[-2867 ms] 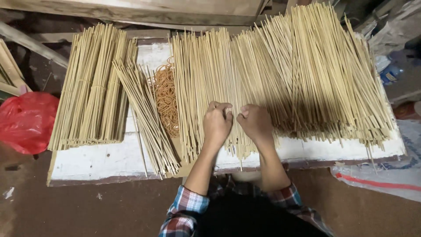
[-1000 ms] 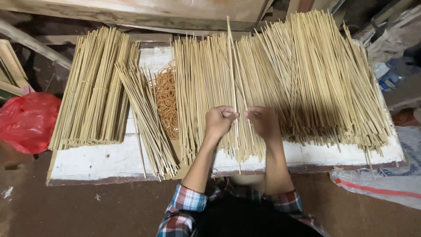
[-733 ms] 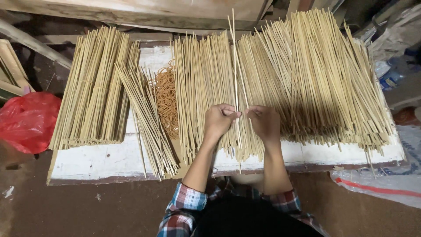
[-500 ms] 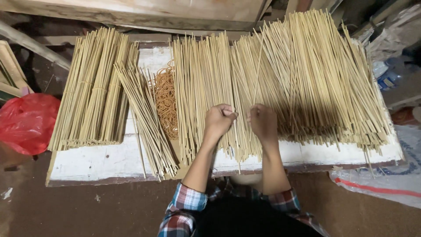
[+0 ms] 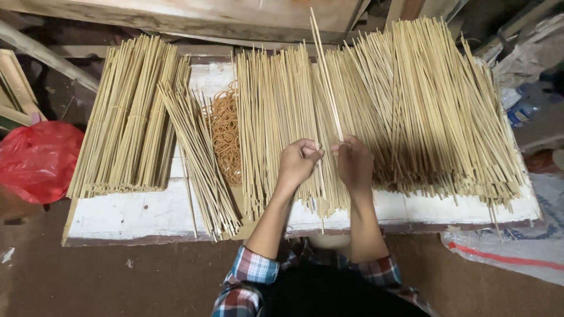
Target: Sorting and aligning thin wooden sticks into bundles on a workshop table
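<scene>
Sticks (image 5: 326, 76) are pinched in both hands' closed fingers, left hand (image 5: 298, 163) and right hand (image 5: 353, 162), over the heaped desk (image 5: 141, 211); rubber bands (image 5: 225, 132) lie left of them, beside tied bundles (image 5: 132, 117).

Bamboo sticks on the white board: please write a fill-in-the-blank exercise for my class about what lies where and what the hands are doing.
1. The heap of rubber bands is ______ in colour.
2. The right hand pinches a few sticks whose far ends rise above the ______ pile of sticks.
3. Beyond the white board's left end lies a ______ plastic bag.
4. The left hand is closed into a loose ______ beside the right hand.

Missing words: orange; middle; red; fist
</scene>
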